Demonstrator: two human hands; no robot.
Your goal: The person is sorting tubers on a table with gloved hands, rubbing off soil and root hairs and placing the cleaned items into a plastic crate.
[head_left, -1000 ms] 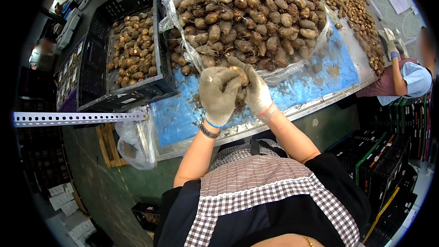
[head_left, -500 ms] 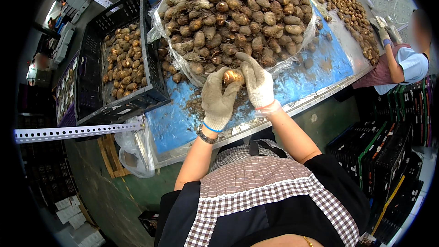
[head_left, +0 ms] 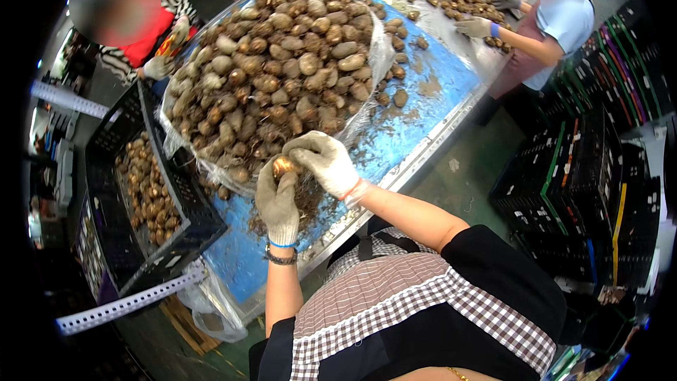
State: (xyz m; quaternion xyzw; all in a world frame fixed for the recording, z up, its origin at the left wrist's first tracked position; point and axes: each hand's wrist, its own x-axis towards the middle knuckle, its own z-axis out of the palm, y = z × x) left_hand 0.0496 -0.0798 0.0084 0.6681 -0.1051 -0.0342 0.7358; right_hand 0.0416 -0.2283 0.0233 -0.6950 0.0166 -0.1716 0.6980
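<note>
with the left hand (head_left: pixel 275 206) in a dirty white glove, gripping one brown root (head_left: pixel 283 166). with the right hand (head_left: pixel 324 162) gloved too, bending fingers at the top of that root, but hiding the tips, so not being able to tell if pinching it. holding the root up over the near side of the desk (head_left: pixel 423 148), just in front of a big pile (head_left: pixel 282 77) of roots. seeing clear plastic (head_left: pixel 383 49) going around the pile, and a blue sheet (head_left: pixel 236 261) lying under it. seeing loose dirt (head_left: pixel 308 204) below both hands. having a black crate (head_left: pixel 201 215) with more roots inside on the left. seeing a person (head_left: pixel 564 21) in light blue standing at the right.
</note>
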